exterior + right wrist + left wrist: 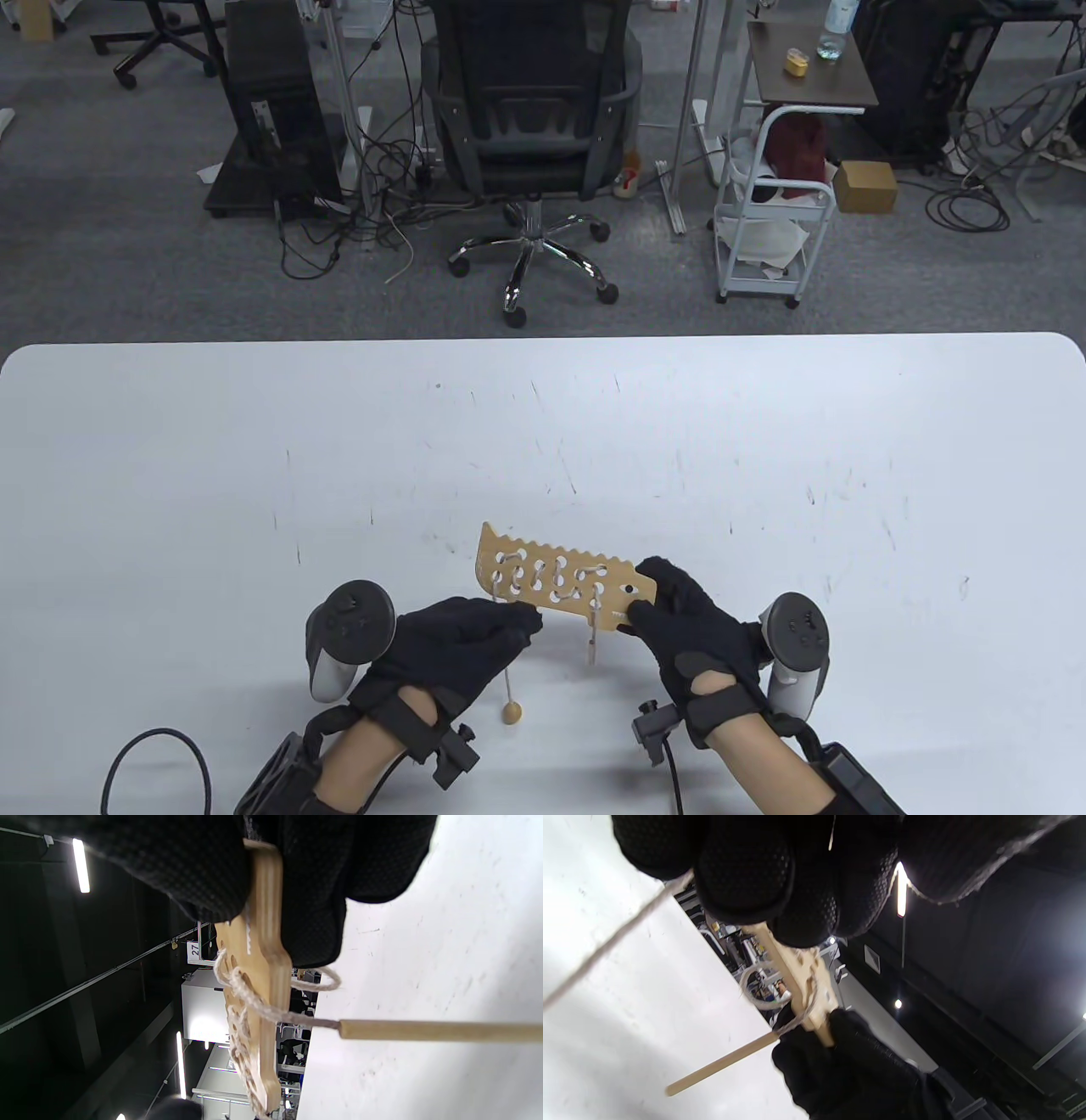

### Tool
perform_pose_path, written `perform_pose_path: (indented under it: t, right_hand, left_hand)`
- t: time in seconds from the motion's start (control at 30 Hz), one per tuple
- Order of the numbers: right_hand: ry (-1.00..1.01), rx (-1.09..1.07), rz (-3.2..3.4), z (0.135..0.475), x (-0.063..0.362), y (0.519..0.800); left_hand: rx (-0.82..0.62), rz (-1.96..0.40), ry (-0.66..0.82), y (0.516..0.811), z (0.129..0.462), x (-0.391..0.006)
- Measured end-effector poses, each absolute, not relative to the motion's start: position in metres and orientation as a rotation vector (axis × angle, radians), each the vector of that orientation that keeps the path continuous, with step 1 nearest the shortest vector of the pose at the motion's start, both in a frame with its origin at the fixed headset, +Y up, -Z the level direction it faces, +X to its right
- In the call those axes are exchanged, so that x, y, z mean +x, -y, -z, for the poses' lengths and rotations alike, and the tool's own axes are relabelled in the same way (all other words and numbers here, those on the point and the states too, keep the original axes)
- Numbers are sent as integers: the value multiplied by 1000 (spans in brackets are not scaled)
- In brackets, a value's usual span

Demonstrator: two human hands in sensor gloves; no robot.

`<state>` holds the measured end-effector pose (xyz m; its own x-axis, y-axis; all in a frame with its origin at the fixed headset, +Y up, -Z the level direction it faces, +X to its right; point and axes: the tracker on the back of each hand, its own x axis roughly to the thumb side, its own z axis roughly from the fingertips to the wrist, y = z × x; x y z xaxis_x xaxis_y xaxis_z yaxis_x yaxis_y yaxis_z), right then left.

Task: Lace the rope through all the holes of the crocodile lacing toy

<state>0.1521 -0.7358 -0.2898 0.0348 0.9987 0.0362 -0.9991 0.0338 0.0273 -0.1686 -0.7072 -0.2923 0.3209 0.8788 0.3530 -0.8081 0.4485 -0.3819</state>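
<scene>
White scuffed bench (254, 441): left hand (462, 637) and right hand (687, 620) pinch opposite ends of flat wooden crocodile lacing board (551, 577), held raised so the rope's wooden needle (591, 645) hangs free below.

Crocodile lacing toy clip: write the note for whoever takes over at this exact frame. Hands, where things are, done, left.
Left hand: grips one end of the crocodile board, held above the table.
Right hand: pinches the other end.
Rope: laced through most of the holes; the wooden needle hangs below the board near the right hand, and the ball end dangles under the left.
Done: most of the lacing.
Left: the hole nearest the right hand looks unthreaded; check the rest from close up, since the views do not settle every hole.
</scene>
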Motion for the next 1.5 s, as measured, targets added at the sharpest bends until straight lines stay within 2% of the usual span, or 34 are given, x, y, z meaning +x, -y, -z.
perform_pose_path:
  t: [0.17,0.47,0.77,1.23,1.5]
  right_hand:
    - [-36,31,-1481,287,149,737]
    - [-91,53,-1428,282,140,736]
    - [-116,84,-1435,277,132,735]
    - [-111,74,-1445,278,134,736]
    - [-80,30,-1462,284,144,739]
  left_hand:
    - [-270,-1115,560,725,293,-153]
    - [-365,-989,530,740,289,-134]
    - [-429,-998,523,748,289,-125]
    - [-411,-1088,491,745,290,-131]
    - [-302,-1112,491,731,289,-142]
